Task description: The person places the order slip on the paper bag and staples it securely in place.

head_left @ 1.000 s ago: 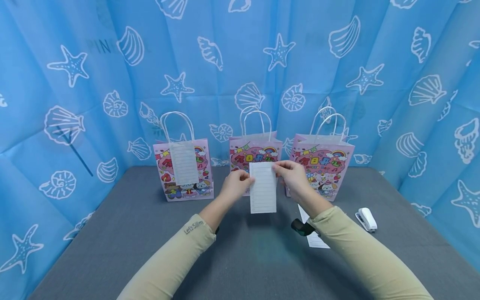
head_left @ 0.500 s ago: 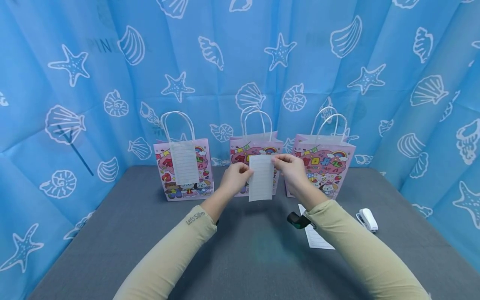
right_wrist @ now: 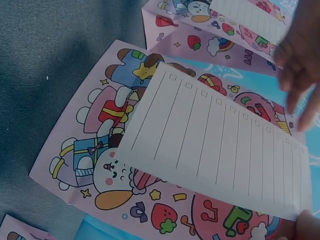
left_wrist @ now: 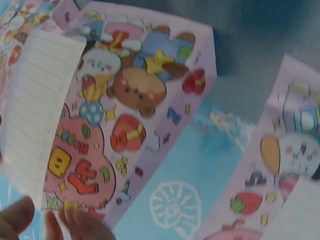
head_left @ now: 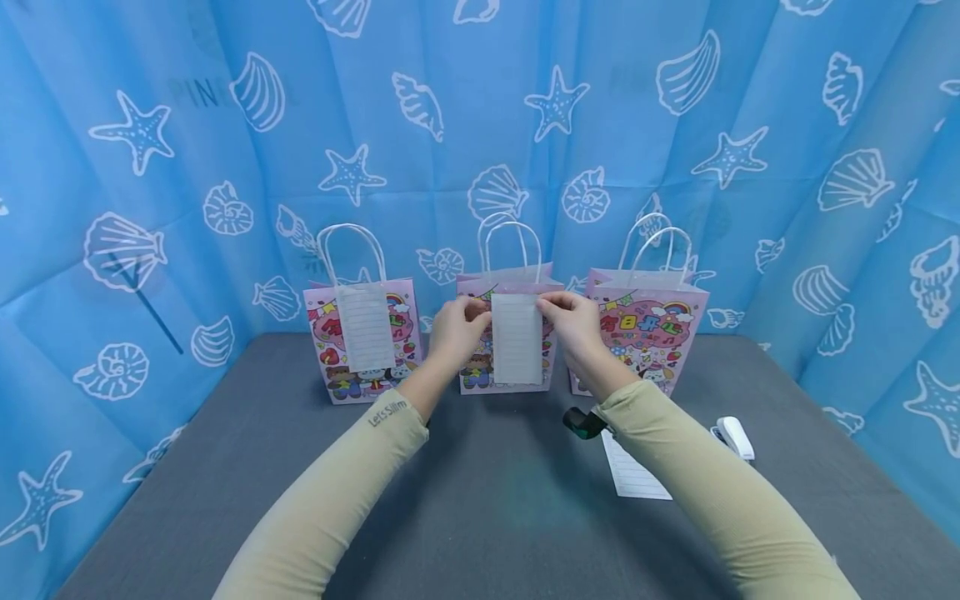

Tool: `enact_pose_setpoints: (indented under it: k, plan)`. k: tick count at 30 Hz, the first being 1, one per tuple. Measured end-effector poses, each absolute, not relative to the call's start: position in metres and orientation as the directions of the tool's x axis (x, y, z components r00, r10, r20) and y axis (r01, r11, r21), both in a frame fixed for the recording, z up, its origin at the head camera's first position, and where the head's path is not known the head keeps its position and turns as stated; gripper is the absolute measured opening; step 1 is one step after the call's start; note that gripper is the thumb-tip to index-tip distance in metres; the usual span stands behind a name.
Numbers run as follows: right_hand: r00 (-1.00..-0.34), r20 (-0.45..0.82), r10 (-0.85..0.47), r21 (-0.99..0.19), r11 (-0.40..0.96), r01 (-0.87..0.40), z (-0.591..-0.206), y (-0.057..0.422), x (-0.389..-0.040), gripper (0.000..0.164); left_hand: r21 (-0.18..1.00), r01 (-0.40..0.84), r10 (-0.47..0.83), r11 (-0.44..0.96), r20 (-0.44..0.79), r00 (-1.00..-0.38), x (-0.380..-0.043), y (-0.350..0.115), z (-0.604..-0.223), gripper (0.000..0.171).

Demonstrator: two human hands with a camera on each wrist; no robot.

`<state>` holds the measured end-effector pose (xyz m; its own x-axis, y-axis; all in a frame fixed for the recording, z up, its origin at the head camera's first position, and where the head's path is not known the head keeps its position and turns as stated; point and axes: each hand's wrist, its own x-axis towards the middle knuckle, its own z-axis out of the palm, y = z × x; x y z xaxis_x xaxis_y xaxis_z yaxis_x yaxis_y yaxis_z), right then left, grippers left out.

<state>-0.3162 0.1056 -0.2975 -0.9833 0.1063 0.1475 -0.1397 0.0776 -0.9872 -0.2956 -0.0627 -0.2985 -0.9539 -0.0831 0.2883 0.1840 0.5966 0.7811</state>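
My right hand [head_left: 576,323] pinches the upper right corner of a lined checklist sheet [head_left: 516,342], its thumb showing at the corner in the right wrist view. The sheet lies over the front of the middle pink paper gift bag [head_left: 476,377], its top near the bag's rim. Loosely bent, my left hand [head_left: 456,335] is by the sheet's upper left edge; in the right wrist view its fingers [right_wrist: 295,87] are apart from the paper. The bag stands upright, printed with cartoon animals, white handles up.
A matching gift bag [head_left: 408,333] at left bears a similar sheet [head_left: 365,327] on its front. Another bag [head_left: 648,321] stands at right. On the grey table lie a loose lined sheet [head_left: 633,471] and a white stapler [head_left: 735,437]. A blue shell-print curtain [head_left: 465,108] hangs behind.
Both hands have moved up and forward with the sheet, from in front of the middle bag to against its front. My left fingers have let go of the sheet's edge.
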Motion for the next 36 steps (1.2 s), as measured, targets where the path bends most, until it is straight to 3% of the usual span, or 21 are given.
enact_pose_setpoints:
  k: [5,9,12,15,25,28,32,36]
  plan:
    - [-0.978,0.153,0.14,-0.987,0.065,-0.145,-0.296,0.103,-0.32,0.023,0.629,0.258,-0.086,0.733,0.462,-0.882,-0.31,-0.07,-0.284,0.052]
    - [-0.97,0.177,0.169,-0.982,0.091,-0.163,-0.295,0.101,-0.32,0.023,0.514,0.248,0.009,0.821,0.423,-0.906,-0.328,-0.076,-0.273,0.077]
    - [-0.964,0.192,0.185,-0.979,0.111,-0.173,-0.296,0.098,-0.32,0.023,0.446,0.236,0.074,0.863,0.35,-0.934,-0.338,-0.079,-0.27,0.082]
    - [-0.961,0.2,0.193,-0.976,0.121,-0.179,-0.297,0.095,-0.319,0.022,0.406,0.237,0.112,0.883,0.308,-0.945,-0.344,-0.079,-0.269,0.077]
    - [-0.939,0.286,0.193,-0.95,0.187,-0.251,-0.299,0.092,-0.319,0.022,0.539,0.263,0.092,0.8,0.323,-0.942,-0.349,-0.07,-0.273,0.04]
    - [-0.903,0.392,0.175,-0.893,0.307,-0.329,-0.297,0.093,-0.32,0.026,0.591,0.28,0.097,0.756,0.321,-0.942,-0.349,-0.068,-0.274,0.032]
    - [-0.825,0.553,0.111,-0.721,0.559,-0.408,-0.289,0.095,-0.325,0.042,0.626,0.306,0.125,0.717,0.316,-0.94,-0.349,-0.069,-0.274,0.026]
    - [-0.818,0.575,-0.009,-0.523,0.765,-0.376,-0.279,0.098,-0.331,0.047,0.635,0.314,0.153,0.706,0.297,-0.943,-0.35,-0.072,-0.271,0.024]
